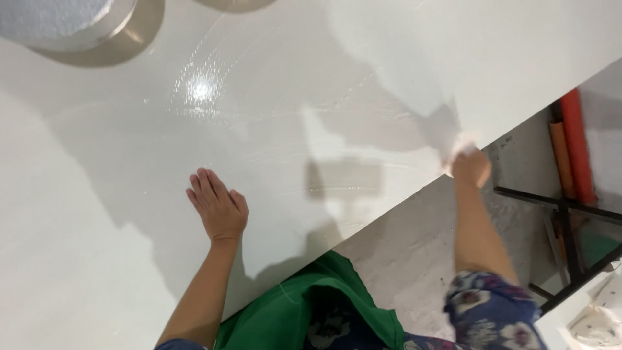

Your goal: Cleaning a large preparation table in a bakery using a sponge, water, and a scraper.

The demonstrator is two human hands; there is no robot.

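Observation:
My left hand (217, 207) lies flat, palm down, fingers together, on a large glossy white tabletop (337, 84). At the table's right edge, my right hand (471, 167) is closed around a small white cloth (461, 144) pressed against the surface. Faint wet streaks curve across the tabletop between the two hands. I wear a green apron (304, 311) over floral sleeves.
A round metal-rimmed object (71, 26) stands at the table's far left corner. To the right, beyond the table edge, lie a grey floor (414, 259), a black metal frame (570, 220) and red and orange rolls (573, 142).

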